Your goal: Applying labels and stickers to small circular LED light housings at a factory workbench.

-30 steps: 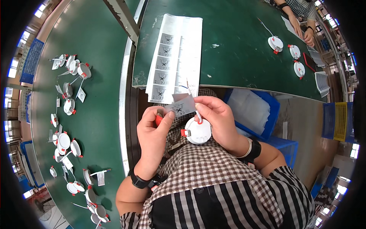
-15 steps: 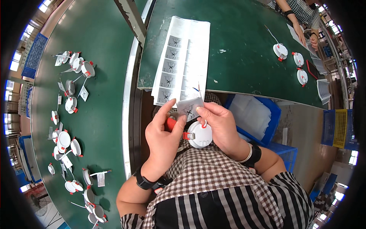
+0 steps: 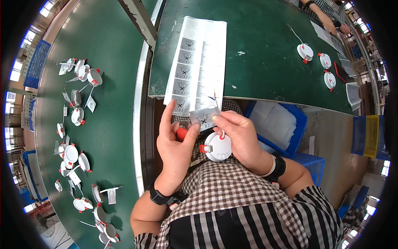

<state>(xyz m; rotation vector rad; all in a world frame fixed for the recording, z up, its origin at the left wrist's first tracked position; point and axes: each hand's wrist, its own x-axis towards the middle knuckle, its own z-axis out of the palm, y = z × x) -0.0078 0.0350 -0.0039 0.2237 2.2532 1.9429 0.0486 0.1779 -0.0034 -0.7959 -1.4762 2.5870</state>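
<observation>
Between finger and thumb, my right hand (image 3: 242,139) pinches a silver printed label (image 3: 202,119) wrapped at the cable of a round white downlight (image 3: 219,148). The downlight hangs below those fingers, its red-tipped spring clip pointing left, and bare wire ends (image 3: 214,98) stick up above the label. My left hand (image 3: 171,147) has its index finger stretched up and its thumb at the label's lower left corner. Curled fingers of that hand hold a red object (image 3: 181,133) with a greyish end, mostly hidden. Behind the hands lies a label sheet (image 3: 203,62), overhanging the table edge.
Many labelled downlights (image 3: 71,153) lie on the green bench (image 3: 118,137) at left. A metal post (image 3: 139,20) rises beside the table (image 3: 257,33). Several downlights (image 3: 305,52) and a red-edged phone (image 3: 340,72) lie at right, near another person's hands (image 3: 329,25). A blue bin (image 3: 300,124) stands below.
My left index finger has lifted off the label and straightened upward. The label's left side now lies lower and flatter. My right hand keeps its pinch.
</observation>
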